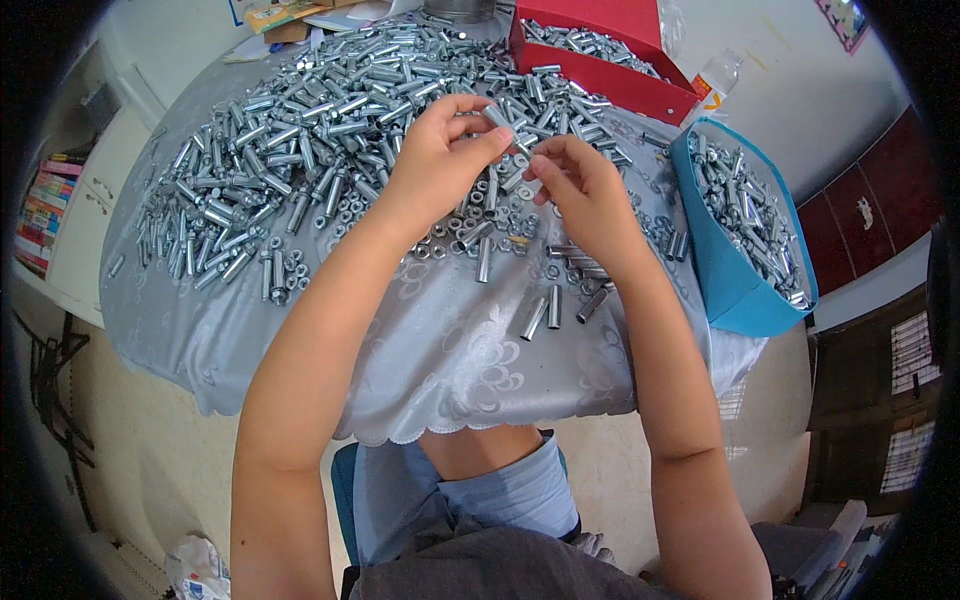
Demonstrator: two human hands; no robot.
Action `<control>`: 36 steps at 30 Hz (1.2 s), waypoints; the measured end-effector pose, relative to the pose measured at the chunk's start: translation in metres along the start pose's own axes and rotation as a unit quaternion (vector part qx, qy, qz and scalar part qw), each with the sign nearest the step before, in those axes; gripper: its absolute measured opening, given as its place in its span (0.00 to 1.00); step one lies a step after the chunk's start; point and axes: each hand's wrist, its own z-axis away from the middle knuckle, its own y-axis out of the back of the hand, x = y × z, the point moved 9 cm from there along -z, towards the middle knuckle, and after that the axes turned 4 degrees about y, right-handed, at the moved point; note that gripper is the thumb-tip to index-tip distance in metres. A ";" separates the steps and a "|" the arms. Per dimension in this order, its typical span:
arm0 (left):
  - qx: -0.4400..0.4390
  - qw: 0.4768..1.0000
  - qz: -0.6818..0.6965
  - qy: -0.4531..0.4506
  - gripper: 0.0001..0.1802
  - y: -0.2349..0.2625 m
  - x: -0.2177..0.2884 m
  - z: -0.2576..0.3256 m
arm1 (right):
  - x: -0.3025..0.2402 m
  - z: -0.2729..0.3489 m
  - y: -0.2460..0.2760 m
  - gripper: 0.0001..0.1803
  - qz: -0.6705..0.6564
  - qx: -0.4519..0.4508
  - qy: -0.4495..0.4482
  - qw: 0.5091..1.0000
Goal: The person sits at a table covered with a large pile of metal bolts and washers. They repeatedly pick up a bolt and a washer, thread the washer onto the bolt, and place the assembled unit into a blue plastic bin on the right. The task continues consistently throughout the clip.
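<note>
My left hand (440,160) pinches a short silver metal sleeve (503,120) between thumb and fingertips, above the middle of the table. My right hand (585,195) meets it from the right, its fingertips closed on a small metal piece, too small to tell what kind, at the sleeve's end. Below both hands lie loose nuts and washers (455,235) and a few separate sleeves (545,312). A large heap of silver sleeves and bolts (300,140) covers the table's left and far side.
A grey patterned cloth (450,370) covers the round table. A blue bin (735,270) full of metal parts stands at the right edge, a red box (610,75) with more parts behind it, a plastic bottle (712,85) between them. Shelves with books (45,205) at left.
</note>
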 end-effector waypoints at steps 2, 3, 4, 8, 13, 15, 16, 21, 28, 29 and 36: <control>-0.008 1.000 -0.006 -0.003 0.20 -0.001 0.001 0.001 | 0.000 0.001 -0.002 0.09 -0.021 -0.002 -0.009 1.000; -0.013 1.000 -0.009 -0.009 0.20 -0.002 0.002 0.000 | 0.000 0.001 -0.002 0.08 -0.032 -0.003 -0.013 0.999; -0.018 1.000 -0.012 -0.015 0.20 -0.002 0.004 0.000 | 0.000 0.001 -0.004 0.09 -0.033 -0.012 -0.024 0.999; -0.035 0.997 -0.053 -0.034 0.19 -0.008 0.003 0.001 | 0.004 0.002 -0.006 0.12 -0.067 -0.020 -0.059 0.996; -0.085 0.981 -0.156 -0.076 0.17 -0.023 0.005 0.008 | 0.003 0.005 -0.001 0.22 -0.234 0.062 -0.085 0.967; -0.099 0.971 -0.200 -0.091 0.15 -0.029 0.008 0.011 | 0.008 0.005 -0.002 0.25 -0.301 0.065 -0.100 0.946; -0.106 0.967 -0.216 -0.090 0.14 -0.031 0.009 0.013 | 0.006 0.006 -0.003 0.25 -0.292 0.062 -0.101 0.949; -0.088 0.962 -0.235 -0.105 0.13 -0.035 0.015 0.019 | 0.004 0.003 -0.008 0.19 -0.260 0.027 -0.090 0.961; -0.090 0.965 -0.218 -0.118 0.12 -0.036 0.018 0.021 | 0.000 0.005 0.002 0.22 -0.201 0.033 -0.132 0.970; -0.095 0.971 -0.200 -0.092 0.11 -0.035 0.017 0.021 | 0.000 0.006 0.002 0.23 -0.199 0.028 -0.138 0.970; -0.065 0.988 -0.141 -0.024 0.19 -0.025 0.004 0.019 | 0.004 0.003 0.001 0.24 -0.154 0.021 -0.120 0.981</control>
